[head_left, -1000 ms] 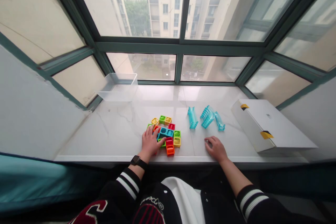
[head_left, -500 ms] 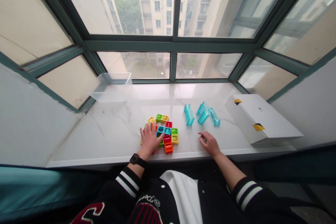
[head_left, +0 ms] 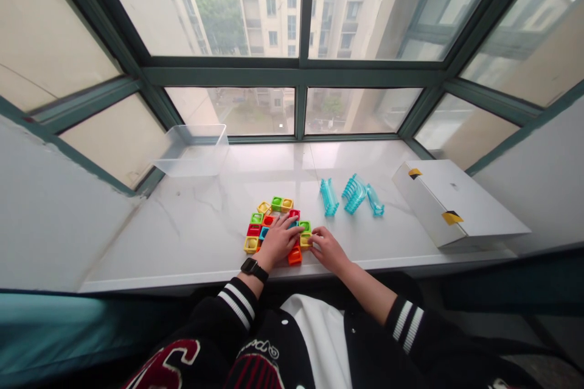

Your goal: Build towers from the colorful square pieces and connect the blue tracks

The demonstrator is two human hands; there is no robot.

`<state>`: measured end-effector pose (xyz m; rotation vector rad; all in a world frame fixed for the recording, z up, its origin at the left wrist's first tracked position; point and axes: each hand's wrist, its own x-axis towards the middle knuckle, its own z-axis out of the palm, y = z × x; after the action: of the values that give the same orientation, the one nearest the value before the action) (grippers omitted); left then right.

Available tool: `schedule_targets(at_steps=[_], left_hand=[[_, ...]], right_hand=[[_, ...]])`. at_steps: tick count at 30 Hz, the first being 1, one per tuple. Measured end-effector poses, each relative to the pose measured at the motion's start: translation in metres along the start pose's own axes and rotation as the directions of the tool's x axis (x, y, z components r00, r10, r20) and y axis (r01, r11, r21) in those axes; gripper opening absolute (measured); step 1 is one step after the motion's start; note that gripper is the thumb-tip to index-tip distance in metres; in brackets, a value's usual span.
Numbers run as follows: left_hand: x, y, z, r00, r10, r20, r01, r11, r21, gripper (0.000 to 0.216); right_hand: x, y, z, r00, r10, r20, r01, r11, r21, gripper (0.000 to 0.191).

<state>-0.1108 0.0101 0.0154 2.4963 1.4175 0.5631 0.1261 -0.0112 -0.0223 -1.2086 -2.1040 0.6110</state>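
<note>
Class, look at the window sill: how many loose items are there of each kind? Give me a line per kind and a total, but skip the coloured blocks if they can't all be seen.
Clear plastic bin: 1
White box: 1
Turquoise see-through pieces: 3
Total: 5
Coloured blocks: skipped; the left hand hides some.

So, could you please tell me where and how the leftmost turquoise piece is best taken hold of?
The leftmost turquoise piece is probably best pinched across its middle from above by the right hand, fingers on its long sides: it is long and narrow, and gaps separate it from the curved piece and the coloured blocks.
</note>
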Motion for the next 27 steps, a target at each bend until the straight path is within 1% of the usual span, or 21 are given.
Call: schedule_targets(at_steps=[3,6,8,9,10,12,13,14,16,18,20,22,24,25,26,27], left_hand=[[0.001,0.002,-0.001,1.000,-0.013,0.005,0.013,1.000,-0.005,0.031],[0.002,0.003,-0.002,1.000,-0.024,0.011,0.025,1.000,-0.019,0.029],[0.002,0.003,-0.002,1.000,-0.028,0.012,0.029,0.999,-0.024,0.029],[0.002,0.002,-0.002,0.999,-0.029,0.013,0.029,0.999,-0.028,0.029],[0.002,0.001,-0.002,0.999,-0.030,0.014,0.031,0.999,-0.034,0.029],[0.002,0.000,-0.004,0.999,-0.040,0.009,0.041,0.997,-0.060,0.029],[0.002,0.001,-0.006,0.999,-0.050,-0.002,0.050,0.995,-0.082,0.029],[0.003,0.003,-0.009,0.998,-0.063,-0.022,0.060,0.992,-0.113,0.030],[0.005,0.013,-0.017,0.994,-0.083,-0.077,0.066,0.977,-0.203,0.034],[0.007,0.030,-0.027,0.990,-0.081,-0.116,0.041,0.949,-0.314,0.041],[0.009,0.049,-0.035,0.993,-0.047,-0.110,-0.002,0.914,-0.406,0.051],[0.011,0.066,-0.040,0.993,-0.034,-0.109,-0.022,0.879,-0.476,0.053],[0.012,0.076,-0.042,0.988,-0.101,-0.119,0.017,0.828,-0.561,0.050],[0.013,0.078,-0.043,0.981,-0.154,-0.114,0.051,0.782,-0.621,0.048],[0.013,0.079,-0.043,0.973,-0.209,-0.097,0.084,0.715,-0.694,0.048],[0.014,0.079,-0.043,0.966,-0.251,-0.064,0.112,0.626,-0.771,0.049]], right_hand=[[-0.004,0.001,-0.011,1.000,0.031,0.005,-0.031,0.998,0.062,0.011],[-0.009,0.002,-0.026,0.995,0.105,0.001,-0.102,0.970,0.219,0.007],[-0.012,0.004,-0.035,0.978,0.209,-0.021,-0.187,0.911,0.368,0.019],[-0.014,0.005,-0.038,0.959,0.283,-0.028,-0.239,0.855,0.460,0.028],[-0.016,0.005,-0.041,0.931,0.365,-0.020,-0.293,0.778,0.556,0.037],[-0.019,0.004,-0.045,0.859,0.510,0.034,-0.377,0.587,0.717,0.051],[-0.019,0.003,-0.047,0.827,0.559,0.065,-0.398,0.499,0.770,0.055],[-0.019,0.000,-0.048,0.802,0.592,0.085,-0.405,0.434,0.805,0.058],[-0.017,-0.008,-0.051,0.780,0.620,0.086,-0.389,0.373,0.842,0.058],[-0.012,-0.019,-0.053,0.785,0.615,0.073,-0.363,0.361,0.859,0.057],[-0.006,-0.031,-0.055,0.801,0.595,0.067,-0.343,0.365,0.865,0.055],[-0.001,-0.043,-0.057,0.827,0.558,0.077,-0.327,0.365,0.872,0.052],[0.002,-0.052,-0.058,0.863,0.496,0.091,-0.311,0.382,0.870,0.051],[0.003,-0.055,-0.059,0.883,0.462,0.083,-0.295,0.410,0.863,0.050],[0.003,-0.057,-0.060,0.900,0.432,0.058,-0.272,0.453,0.849,0.051],[0.002,-0.058,-0.061,0.914,0.405,0.018,-0.241,0.507,0.827,0.052]])
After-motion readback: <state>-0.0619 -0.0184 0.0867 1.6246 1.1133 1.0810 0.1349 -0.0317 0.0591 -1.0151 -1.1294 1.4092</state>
